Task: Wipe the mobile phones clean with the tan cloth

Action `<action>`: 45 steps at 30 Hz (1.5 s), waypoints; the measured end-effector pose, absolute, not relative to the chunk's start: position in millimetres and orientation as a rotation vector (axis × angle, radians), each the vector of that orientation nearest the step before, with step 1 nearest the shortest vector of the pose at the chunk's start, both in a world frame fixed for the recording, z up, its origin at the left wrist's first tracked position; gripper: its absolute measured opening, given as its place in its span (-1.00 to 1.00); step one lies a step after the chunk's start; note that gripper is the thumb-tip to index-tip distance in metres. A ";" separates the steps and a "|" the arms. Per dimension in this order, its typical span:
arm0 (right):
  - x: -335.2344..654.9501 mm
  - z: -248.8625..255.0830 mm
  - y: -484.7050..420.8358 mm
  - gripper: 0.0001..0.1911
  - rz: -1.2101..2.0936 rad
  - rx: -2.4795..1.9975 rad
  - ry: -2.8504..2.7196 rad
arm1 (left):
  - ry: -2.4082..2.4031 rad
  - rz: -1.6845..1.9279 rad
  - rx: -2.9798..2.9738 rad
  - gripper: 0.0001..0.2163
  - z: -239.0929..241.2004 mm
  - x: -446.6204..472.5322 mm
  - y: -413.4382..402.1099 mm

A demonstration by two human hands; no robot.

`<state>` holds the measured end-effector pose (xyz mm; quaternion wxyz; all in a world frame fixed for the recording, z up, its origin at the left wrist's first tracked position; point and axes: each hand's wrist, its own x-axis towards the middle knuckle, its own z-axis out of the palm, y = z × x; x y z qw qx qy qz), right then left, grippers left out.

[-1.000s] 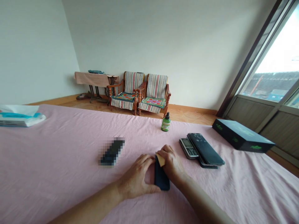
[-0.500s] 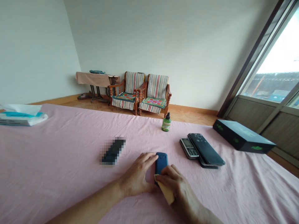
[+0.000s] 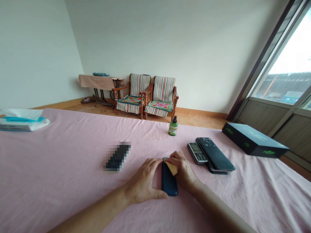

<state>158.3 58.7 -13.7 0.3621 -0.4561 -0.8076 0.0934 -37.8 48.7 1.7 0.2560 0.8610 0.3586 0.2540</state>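
A dark blue mobile phone lies back up on the pink sheet, its length pointing away from me. My left hand braces it from the left, fingertips by the far end and thumb at the near corner. Pinched in my right hand is a folded yellow cloth, pressed onto the phone's far end. The right fingers hide that end in part.
On the pink sheet lie a blurred-out dark object, a keypad phone, a stack of larger phones and a tissue pack. A green spray bottle and black box stand farther back.
My right hand has slid the cloth from the phone's near end to its far end, uncovering the near end. The left hand stays in nearly the same place.
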 end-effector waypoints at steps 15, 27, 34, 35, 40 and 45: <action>148.5 -2.1 0.2 -0.80 0.323 -1.146 -2.196 | 0.975 0.747 2.335 -0.19 -8.7 -37.8 50.1; 177.6 -23.9 20.2 -0.72 0.415 -1.282 -1.819 | 0.925 0.616 2.437 -0.26 -4.5 -42.6 50.3; 177.8 -27.3 24.5 -0.71 0.433 -1.271 -1.798 | 0.922 0.612 2.459 -0.25 -6.5 -42.2 52.9; 175.2 -25.7 21.9 -0.73 0.452 -1.269 -1.811 | 0.929 0.603 2.455 -0.26 -5.8 -41.9 52.4; 158.9 -15.5 5.9 -0.79 0.508 -1.220 -1.869 | 0.953 0.594 2.428 -0.31 -2.0 -40.0 49.5; 158.0 -22.0 10.0 -0.77 0.470 -1.236 -1.849 | 0.939 0.609 2.432 -0.32 -2.7 -40.6 49.6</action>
